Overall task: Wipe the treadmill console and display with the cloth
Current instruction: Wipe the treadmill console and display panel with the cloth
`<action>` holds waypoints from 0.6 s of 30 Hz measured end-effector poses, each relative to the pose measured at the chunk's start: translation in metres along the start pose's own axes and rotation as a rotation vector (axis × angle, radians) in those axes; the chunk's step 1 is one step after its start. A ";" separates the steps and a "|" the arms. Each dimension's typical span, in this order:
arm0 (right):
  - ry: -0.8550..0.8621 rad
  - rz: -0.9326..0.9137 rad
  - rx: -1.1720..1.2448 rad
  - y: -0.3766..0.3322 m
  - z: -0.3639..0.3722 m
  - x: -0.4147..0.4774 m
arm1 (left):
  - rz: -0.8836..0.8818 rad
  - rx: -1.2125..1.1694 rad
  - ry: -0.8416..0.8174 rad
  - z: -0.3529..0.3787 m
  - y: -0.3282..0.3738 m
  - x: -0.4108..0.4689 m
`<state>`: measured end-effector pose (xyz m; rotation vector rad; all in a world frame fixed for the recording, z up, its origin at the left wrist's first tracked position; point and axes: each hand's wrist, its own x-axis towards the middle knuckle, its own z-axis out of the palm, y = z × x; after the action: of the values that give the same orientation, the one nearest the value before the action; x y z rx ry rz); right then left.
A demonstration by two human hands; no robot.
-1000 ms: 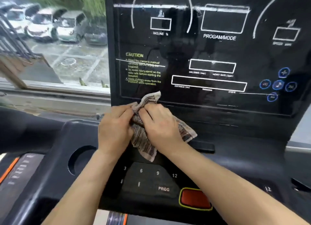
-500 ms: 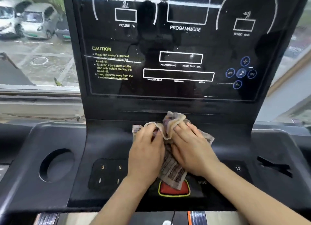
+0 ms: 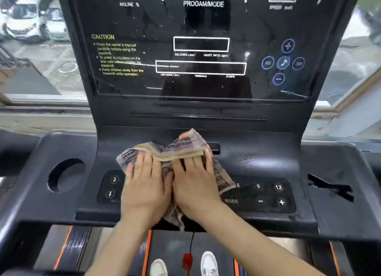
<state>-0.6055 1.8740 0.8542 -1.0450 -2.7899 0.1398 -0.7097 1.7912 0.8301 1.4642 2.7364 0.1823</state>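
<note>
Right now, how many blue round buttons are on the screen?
5, in a cross at the right of the display: plus on top, minus at the bottom, note in the middle, back button left, forward button right. None seem hidden.

The left hand point(image 3: 144, 189) and right hand point(image 3: 195, 185) are bare, and so are both forearms point(image 3: 257, 249), uncovered to the lower edge of view. Two whitish shoes point(image 3: 209, 263) with rounded toes are worn.
</note>
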 end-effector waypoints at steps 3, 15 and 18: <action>-0.085 -0.120 0.032 0.028 -0.004 -0.018 | 0.022 -0.015 0.038 0.000 0.024 -0.015; -0.054 0.272 -0.059 0.126 -0.023 -0.084 | 0.390 -0.033 0.001 0.005 0.137 -0.031; -0.034 0.135 -0.018 0.080 -0.018 -0.081 | 0.307 0.012 -0.008 0.001 0.088 -0.047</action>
<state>-0.4901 1.8814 0.8515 -1.2468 -2.7549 0.1499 -0.6105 1.8006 0.8381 1.8767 2.4941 0.1668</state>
